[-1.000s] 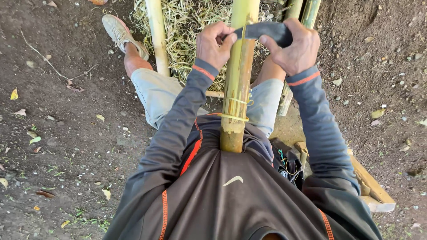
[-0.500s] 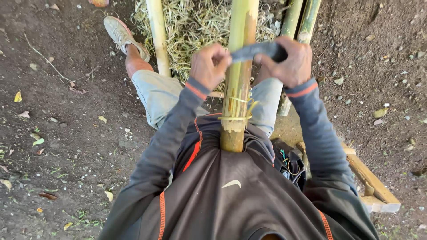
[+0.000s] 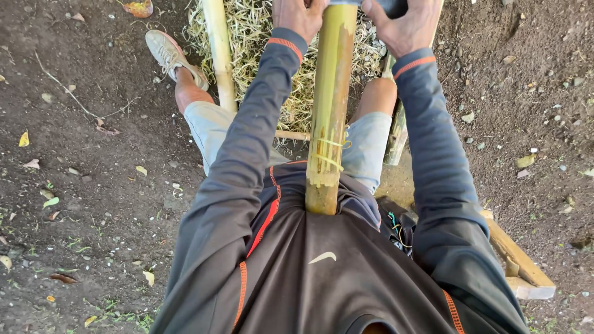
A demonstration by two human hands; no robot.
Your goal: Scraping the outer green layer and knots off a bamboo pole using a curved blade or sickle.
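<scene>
Person is sitting on dirt, bracing a bamboo pole [image 3: 331,105] against the belly, pole running out between the knees over a heap of pale shavings [image 3: 260,37]. Left hand [image 3: 298,15] and right hand [image 3: 405,25] are each clenching an end of a two-handled blade [image 3: 377,5] across the pole. Near end is looking scraped with fibres curling; the far part is out of view, so the remainder is unclear.

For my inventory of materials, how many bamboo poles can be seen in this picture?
3. One bamboo pole lies between the legs, under both hands; a pale one at the left; a third, mostly hidden, behind the right arm. More may be hidden.
</scene>
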